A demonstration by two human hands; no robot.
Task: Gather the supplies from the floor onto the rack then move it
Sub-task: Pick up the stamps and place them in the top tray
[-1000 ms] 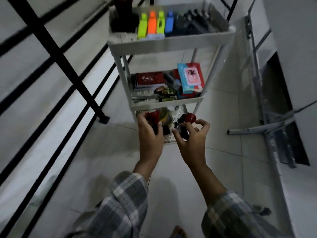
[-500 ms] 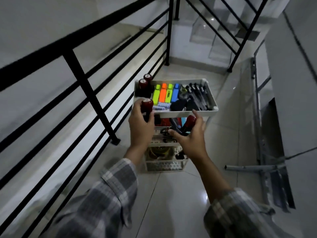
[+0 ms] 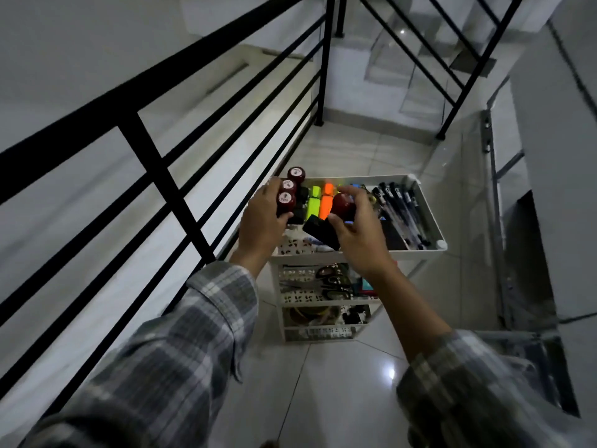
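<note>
A white three-tier rack (image 3: 433,226) stands on the tiled floor ahead of me. My left hand (image 3: 261,221) is shut on a red-capped black bottle (image 3: 286,202) at the top tray's left end, beside two more red-capped bottles (image 3: 296,175). Over the middle of the top tray, my right hand (image 3: 355,227) grips another red-capped black bottle (image 3: 342,205), tilted with its black body pointing toward me. The top tray also holds neon highlighters (image 3: 321,203) and several black pens (image 3: 399,208).
A black metal railing (image 3: 168,179) runs close along the rack's left side. Stairs (image 3: 416,59) rise at the back. A grey metal frame (image 3: 494,189) leans on the wall at the right. Scissors (image 3: 332,279) lie on the middle shelf; small items fill the bottom shelf.
Both hands rose from the bottom shelf to the top tray, each carrying a red-capped bottle. My view rose from level with the shelves to looking down on the rack.
</note>
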